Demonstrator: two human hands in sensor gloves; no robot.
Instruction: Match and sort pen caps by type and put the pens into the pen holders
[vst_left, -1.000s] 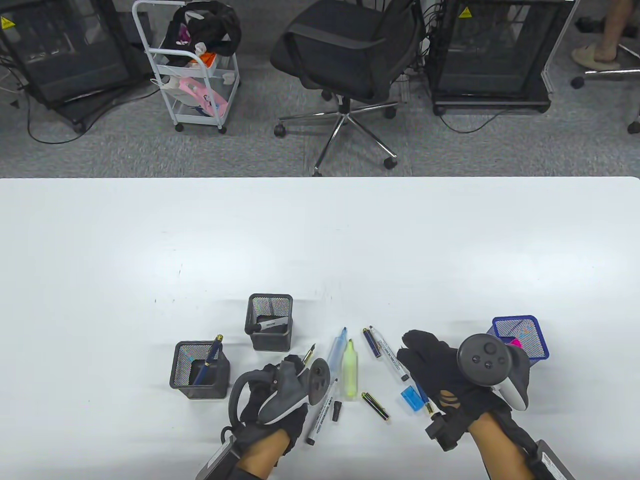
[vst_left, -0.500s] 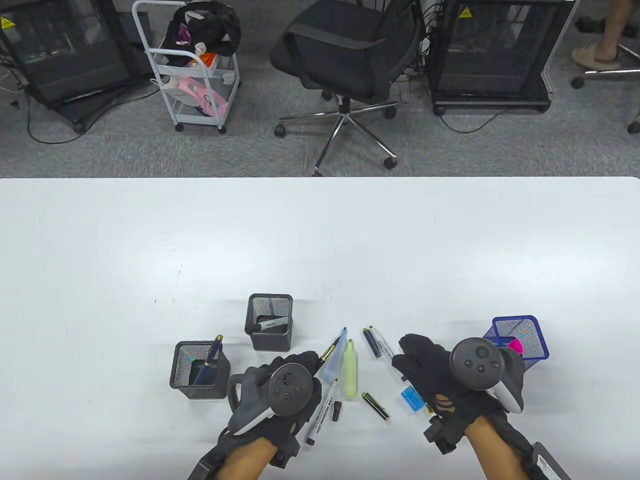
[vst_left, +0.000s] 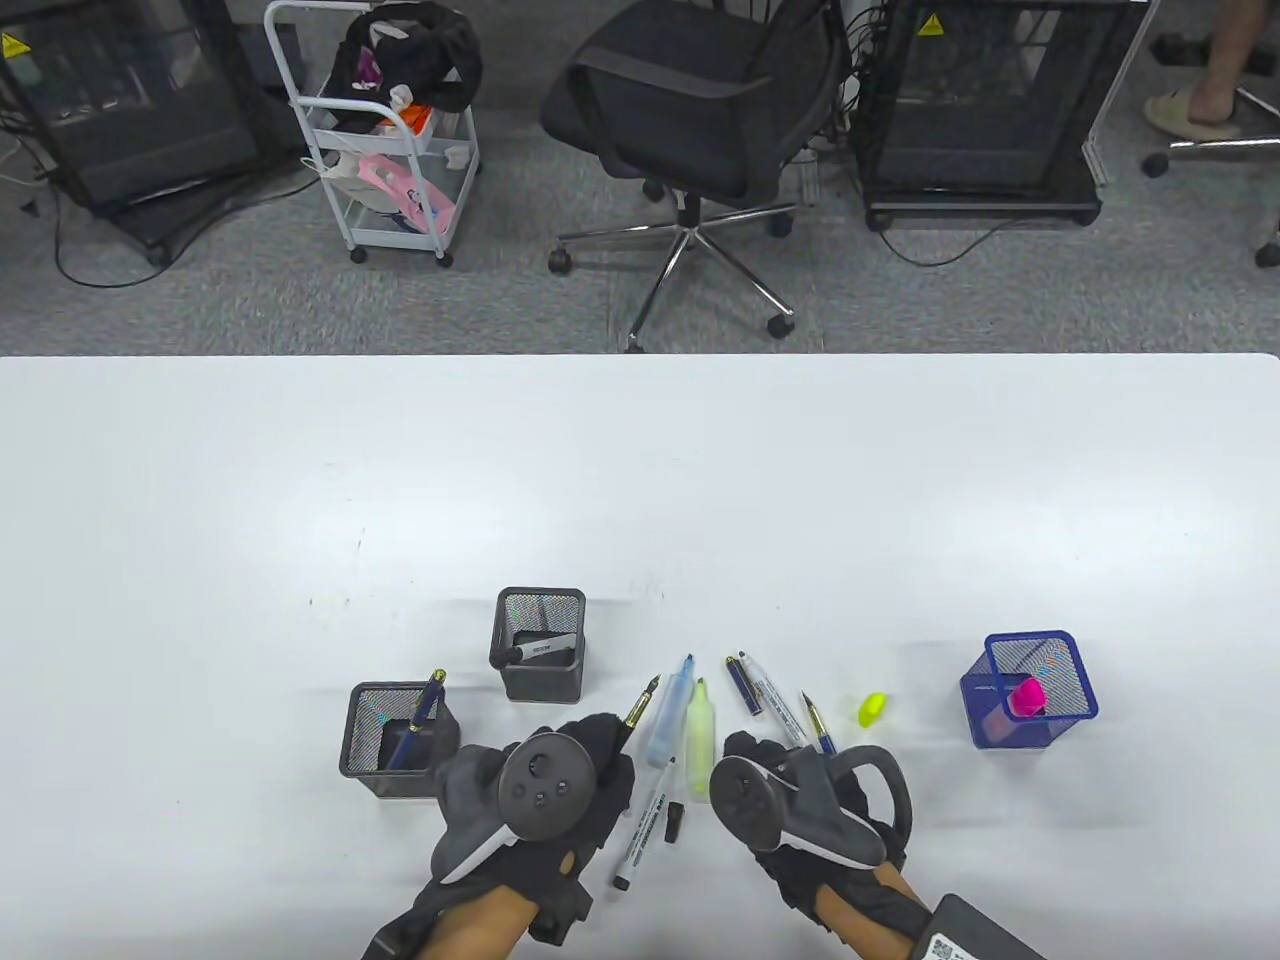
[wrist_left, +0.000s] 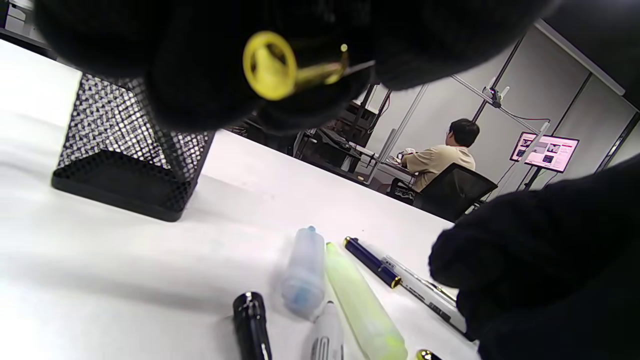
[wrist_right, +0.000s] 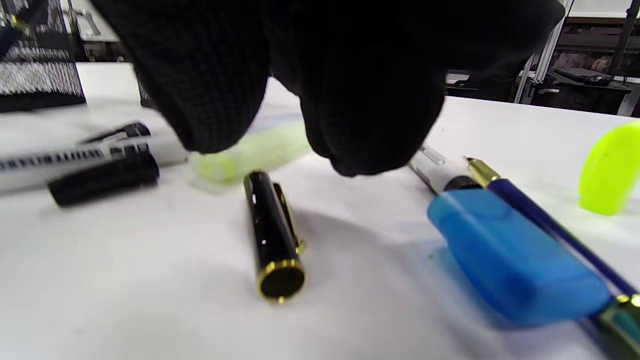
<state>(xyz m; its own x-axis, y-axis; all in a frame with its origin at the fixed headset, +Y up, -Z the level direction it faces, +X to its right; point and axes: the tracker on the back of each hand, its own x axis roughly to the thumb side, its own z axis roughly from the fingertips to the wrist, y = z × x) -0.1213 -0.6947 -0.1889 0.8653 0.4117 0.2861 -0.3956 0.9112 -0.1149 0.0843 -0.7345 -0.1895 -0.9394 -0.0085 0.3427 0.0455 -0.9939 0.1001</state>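
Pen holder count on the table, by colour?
Black mesh pen holders: 2
Blue mesh pen holder: 1
Total: 3

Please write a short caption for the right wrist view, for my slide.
Right hand hovers above a black-and-gold pen cap on the white table, beside a blue cap and a yellow cap.
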